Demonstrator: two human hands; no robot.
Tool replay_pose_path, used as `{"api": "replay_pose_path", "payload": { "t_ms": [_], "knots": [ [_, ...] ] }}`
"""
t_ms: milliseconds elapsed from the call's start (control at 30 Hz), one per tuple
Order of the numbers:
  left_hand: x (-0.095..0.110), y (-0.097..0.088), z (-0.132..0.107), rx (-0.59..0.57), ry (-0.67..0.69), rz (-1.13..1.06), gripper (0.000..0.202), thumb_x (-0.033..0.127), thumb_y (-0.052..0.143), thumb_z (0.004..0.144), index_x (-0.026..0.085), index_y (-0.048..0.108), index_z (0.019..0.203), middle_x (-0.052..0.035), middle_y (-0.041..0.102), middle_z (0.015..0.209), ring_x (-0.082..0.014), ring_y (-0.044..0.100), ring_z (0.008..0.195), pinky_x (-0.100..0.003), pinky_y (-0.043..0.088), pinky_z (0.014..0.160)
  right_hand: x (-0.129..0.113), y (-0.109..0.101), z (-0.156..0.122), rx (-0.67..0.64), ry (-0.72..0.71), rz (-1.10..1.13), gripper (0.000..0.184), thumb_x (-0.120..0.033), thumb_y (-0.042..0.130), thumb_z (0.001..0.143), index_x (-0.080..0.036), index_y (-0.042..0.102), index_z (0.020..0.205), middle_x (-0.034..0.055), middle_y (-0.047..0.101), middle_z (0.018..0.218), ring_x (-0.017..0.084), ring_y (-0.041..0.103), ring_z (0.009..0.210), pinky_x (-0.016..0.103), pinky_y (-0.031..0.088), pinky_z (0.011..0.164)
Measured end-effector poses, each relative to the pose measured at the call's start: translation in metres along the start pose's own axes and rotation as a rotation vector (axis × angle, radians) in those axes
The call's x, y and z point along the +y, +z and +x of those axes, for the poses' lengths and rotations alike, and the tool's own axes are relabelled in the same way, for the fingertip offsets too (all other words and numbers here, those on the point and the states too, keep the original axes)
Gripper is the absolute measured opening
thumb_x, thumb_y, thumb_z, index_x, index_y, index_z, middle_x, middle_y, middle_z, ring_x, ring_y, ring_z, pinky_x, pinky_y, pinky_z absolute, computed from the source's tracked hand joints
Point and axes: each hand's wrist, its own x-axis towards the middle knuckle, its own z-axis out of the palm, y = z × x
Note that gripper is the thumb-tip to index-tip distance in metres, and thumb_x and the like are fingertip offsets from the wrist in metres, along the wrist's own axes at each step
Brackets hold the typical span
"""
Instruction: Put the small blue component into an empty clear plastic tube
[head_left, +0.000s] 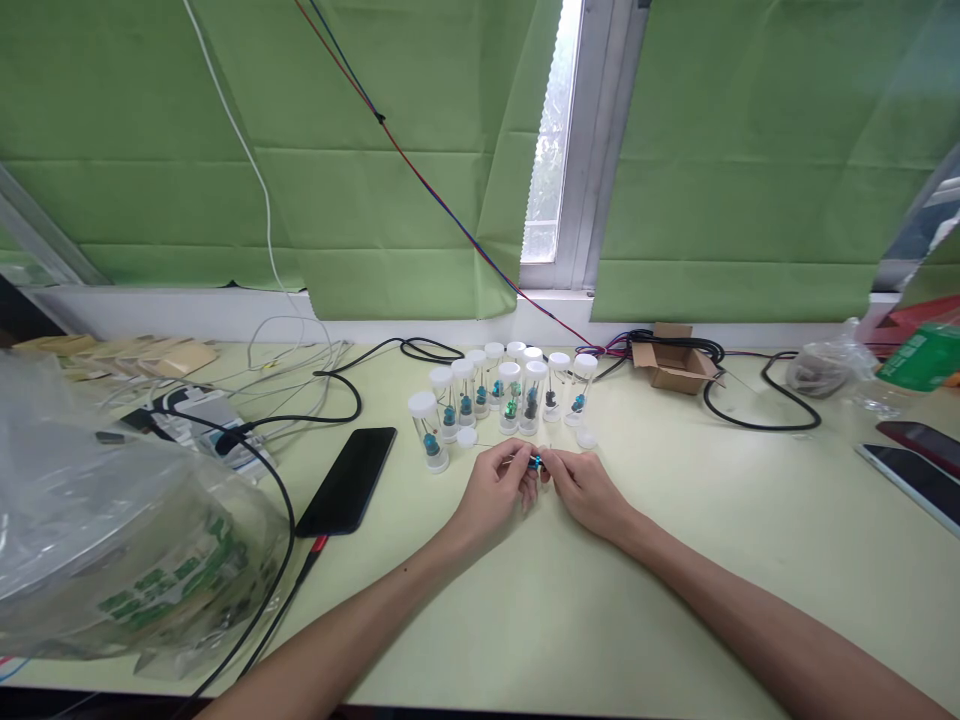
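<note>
From the head camera, a cluster of clear tubes (510,398) with white lids stands upright on the pale table (660,600); each of those that can be made out holds a small blue, green or dark part with thin stalks. Two loose white discs (466,437) lie beside them. An open cardboard box (673,372) sits behind to the right, its inside too shadowed to read. At the left, a clear plastic bag (135,540) wraps something with green print. The small blue piece (535,462), shiny and dark in places, is just in front of the tubes, between the left hand (499,478) and right hand (583,485), both closed to a fingertip pinch on it
</note>
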Motion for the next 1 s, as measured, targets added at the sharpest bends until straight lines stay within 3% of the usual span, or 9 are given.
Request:
{"api": "replay_pose_path", "payload": {
  "t_ms": [333,533,767,1000],
  "knots": [
    [-0.0012,-0.0032,0.0027,0.069,-0.028,-0.080,0.028,0.042,0.052,0.086,0.015,0.058,0.079,-0.0004,0.054,0.063,-0.0099,0.050,0.051,-0.023,0.041,0.047,-0.0042,-0.0008,-0.0022,-0.009,0.028,0.055,0.019,-0.037,0.047,0.090,-0.018,0.049,0.092,-0.0102,0.033,0.046,0.008,0.028,0.042,0.022,0.025,0.045],
    [-0.0026,-0.0019,0.0015,0.048,-0.011,-0.027,0.028,0.042,0.050,0.087,0.016,0.058,0.080,-0.0002,0.055,0.062,-0.0105,0.050,0.051,-0.023,0.041,0.047,-0.0028,-0.0010,-0.0023,-0.025,0.018,0.070,0.019,-0.035,0.044,0.091,-0.019,0.048,0.082,-0.0087,0.036,0.048,0.009,0.028,0.044,0.023,0.024,0.046],
    [-0.0024,-0.0012,0.0006,0.027,-0.003,0.001,0.029,0.042,0.049,0.088,0.016,0.058,0.080,0.0004,0.052,0.061,-0.0107,0.050,0.052,-0.022,0.041,0.048,-0.0025,-0.0010,-0.0012,-0.008,0.006,0.037,0.037,-0.039,0.038,0.094,-0.019,0.041,0.063,-0.0053,0.034,0.053,0.009,0.029,0.049,0.024,0.026,0.047],
    [0.0005,0.0007,-0.0003,0.013,-0.001,-0.005,0.031,0.043,0.049,0.087,0.015,0.059,0.079,-0.0012,0.056,0.065,-0.0098,0.049,0.051,-0.023,0.041,0.047,-0.0015,-0.0015,-0.0006,-0.006,-0.001,-0.003,0.042,-0.038,0.033,0.096,-0.018,0.047,0.062,-0.0038,0.040,0.052,0.010,0.035,0.048,0.025,0.030,0.051]
  ]
}}
